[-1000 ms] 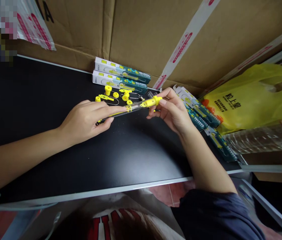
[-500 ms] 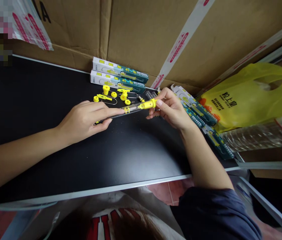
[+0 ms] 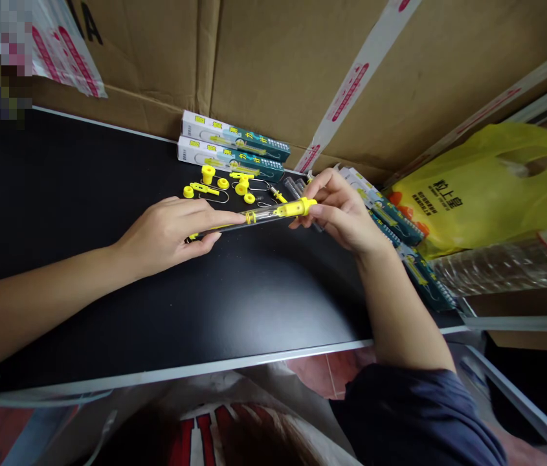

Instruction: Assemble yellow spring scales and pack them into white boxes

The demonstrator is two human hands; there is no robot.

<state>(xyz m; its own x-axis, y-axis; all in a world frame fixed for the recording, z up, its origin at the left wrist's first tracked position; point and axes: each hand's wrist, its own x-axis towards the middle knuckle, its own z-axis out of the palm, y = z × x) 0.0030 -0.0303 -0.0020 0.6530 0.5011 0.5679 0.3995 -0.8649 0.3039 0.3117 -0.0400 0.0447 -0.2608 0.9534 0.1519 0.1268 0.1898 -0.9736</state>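
Both hands hold a spring scale [image 3: 264, 215], a clear tube with yellow parts and a spring inside, nearly level above the black table. My left hand [image 3: 169, 233] is closed around its left part, index finger stretched along the tube. My right hand [image 3: 338, 210] pinches the yellow end cap [image 3: 308, 206] at the right end between thumb and fingers. Behind the tube lie loose yellow caps [image 3: 208, 173], yellow pieces with wire hooks [image 3: 205, 188], a small spring [image 3: 259, 199] and clear tubes [image 3: 293, 188], partly hidden by my right hand.
Two printed boxes [image 3: 229, 157] lie at the back against a large cardboard box [image 3: 273, 71]. Several more boxes [image 3: 423, 275] lie at the right, beside a yellow plastic bag [image 3: 496, 188] and a clear ribbed plastic container [image 3: 491, 262]. The black table [image 3: 234, 304] has a pale front edge.
The spring scale and my right hand have shifted slightly right. More of the yellow end piece now appears inside the clear tube. My left hand keeps its hold.
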